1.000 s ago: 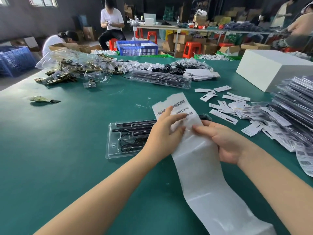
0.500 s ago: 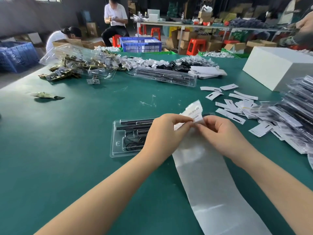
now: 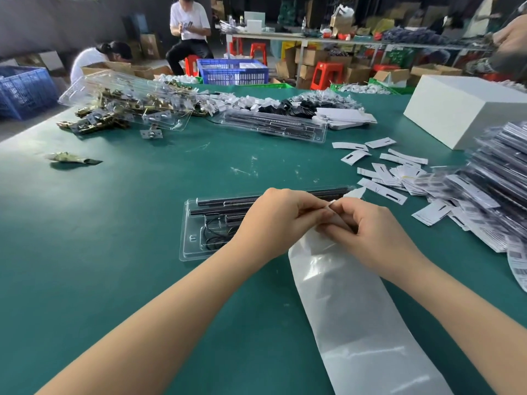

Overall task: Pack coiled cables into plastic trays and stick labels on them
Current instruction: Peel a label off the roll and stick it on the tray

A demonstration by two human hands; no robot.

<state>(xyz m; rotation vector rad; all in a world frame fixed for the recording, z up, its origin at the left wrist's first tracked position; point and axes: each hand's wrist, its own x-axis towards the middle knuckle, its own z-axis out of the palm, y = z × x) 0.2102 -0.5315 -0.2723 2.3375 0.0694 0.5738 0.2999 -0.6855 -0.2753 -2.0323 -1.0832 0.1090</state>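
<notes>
I can read no writing; the barcodes on the loose labels (image 3: 382, 192) near the table's right edge are too blurred. My left hand (image 3: 281, 220) and right hand (image 3: 373, 232) meet fingertip to fingertip, both pinching what seems a small label (image 3: 332, 203) at the top of the glossy backing strip (image 3: 350, 309). Behind them lies the plastic tray (image 3: 196, 223), long axis running left to right, mid-table.

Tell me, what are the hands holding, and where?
Both the left hand and the right hand pinch the far end of the glossy label backing strip, where a small white label sticks up between the fingertips.
</notes>
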